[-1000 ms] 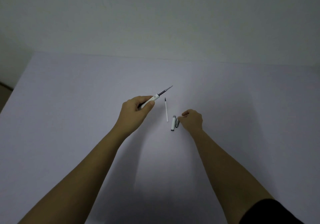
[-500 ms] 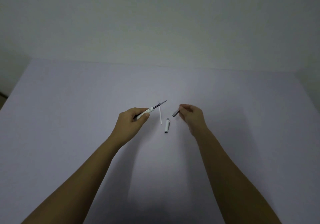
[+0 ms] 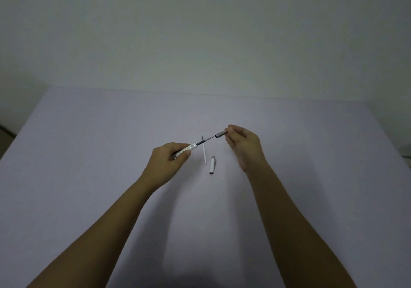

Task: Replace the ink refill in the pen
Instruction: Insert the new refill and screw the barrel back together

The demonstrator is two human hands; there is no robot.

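Your pen barrel (image 3: 186,149) is white and sits in your left hand (image 3: 169,158), thumb and fingers closed around its rear half, raised above the table (image 3: 89,154). A dark ink refill (image 3: 204,141) sticks out of the barrel's front end and points up and to the right, its fine tip reaching toward your other hand.

Your right hand (image 3: 244,146) pinches a small grey metallic tip section (image 3: 221,134) between thumb and fingertips, with the open end facing left toward the refill's point. The two are close but apart (a small gap shows between the refill tip and the mouth of the grey piece).

Below and between your hands, a thin white spare refill (image 3: 204,153) lies flat on the table, running roughly away from you, its dark tip at the far end. Just to its right lies the white pen cap (image 3: 212,165), with a grey band at its far end and its near end dark. Neither hand touches these two.

The table is a plain pale surface, and a bare pale wall (image 3: 200,43) rises behind it.
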